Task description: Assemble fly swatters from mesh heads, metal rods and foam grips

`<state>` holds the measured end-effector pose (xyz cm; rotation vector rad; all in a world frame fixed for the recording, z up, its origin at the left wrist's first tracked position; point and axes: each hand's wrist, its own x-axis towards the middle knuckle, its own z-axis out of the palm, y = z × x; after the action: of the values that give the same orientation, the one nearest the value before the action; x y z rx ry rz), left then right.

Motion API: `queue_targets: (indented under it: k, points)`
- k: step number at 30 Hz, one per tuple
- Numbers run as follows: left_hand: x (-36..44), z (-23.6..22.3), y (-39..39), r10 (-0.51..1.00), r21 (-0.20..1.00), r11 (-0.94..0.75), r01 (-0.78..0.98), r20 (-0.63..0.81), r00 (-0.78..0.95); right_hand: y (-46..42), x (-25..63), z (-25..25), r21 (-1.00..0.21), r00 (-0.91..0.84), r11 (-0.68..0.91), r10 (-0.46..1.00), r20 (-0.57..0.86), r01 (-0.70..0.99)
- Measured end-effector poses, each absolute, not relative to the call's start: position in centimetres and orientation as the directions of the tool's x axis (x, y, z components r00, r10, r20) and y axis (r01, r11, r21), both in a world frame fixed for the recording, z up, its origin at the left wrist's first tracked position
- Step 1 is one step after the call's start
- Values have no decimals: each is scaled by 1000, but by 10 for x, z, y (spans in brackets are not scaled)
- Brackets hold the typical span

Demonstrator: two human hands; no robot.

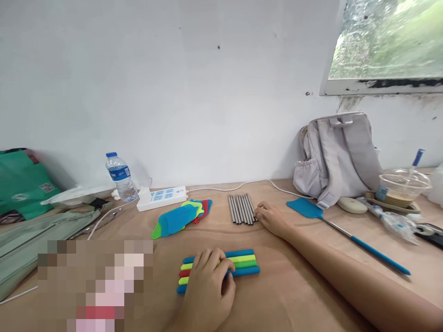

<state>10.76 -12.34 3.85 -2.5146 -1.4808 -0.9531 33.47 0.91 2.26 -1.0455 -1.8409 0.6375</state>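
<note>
My left hand (211,286) lies over a row of coloured plastic handles (244,259) in blue, yellow, green and red. Its fingers curl over them, with the thumb by the front blue one; the palm hides their middle part. Farther off, my right hand (272,217) has its fingers bent together at the right end of a row of silver metal rods (239,210). The fingertips seem to close on the last rod, though they partly hide it. Left of the rods lies a loose pile of fly swatter heads (178,219), in blue, green, yellow and red.
A blue fly swatter (346,233) lies right of my right forearm. Behind it stand a grey backpack (342,152) and a drink cup (398,189). A power strip (162,198), water bottle (121,177) and green bag (27,184) line the left. The lower left is pixelated.
</note>
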Motion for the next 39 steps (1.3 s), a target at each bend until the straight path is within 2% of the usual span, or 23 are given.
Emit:
queue_targets:
  k: [5,11,14,16,17,22,27,31,35,39]
  points:
    - [107,39,-124,791,251,-519,817,502,349,4,341,24,-708,-331,521,852,405,476]
    - [106,35,-124,816,275,-505,818,461,348,-11,357,24,-582,-458,563,823,335,587]
    - [106,35,-124,814,281,-516,810,454,361,-36,363,24,-403,-550,633,774,313,661]
    - [107,35,-124,810,279,-526,804,451,374,-58,364,27,-279,-627,695,719,300,663]
    - [107,34,-124,809,278,-530,801,449,380,-69,364,29,-255,-656,719,695,293,647]
    - [107,33,-124,812,292,-543,787,423,403,-104,349,35,-319,-660,695,716,228,644]
    - [108,31,-125,801,310,-563,766,431,415,-103,339,32,-354,-630,669,740,237,653]
    - [109,31,-124,802,338,-571,748,422,422,-102,342,30,-318,-660,706,706,256,632]
    - [109,32,-122,806,361,-579,731,388,447,-103,345,27,-229,-688,746,665,290,625]
    - [108,31,-121,794,334,-603,724,343,503,-102,343,26,-168,-696,761,644,317,627]
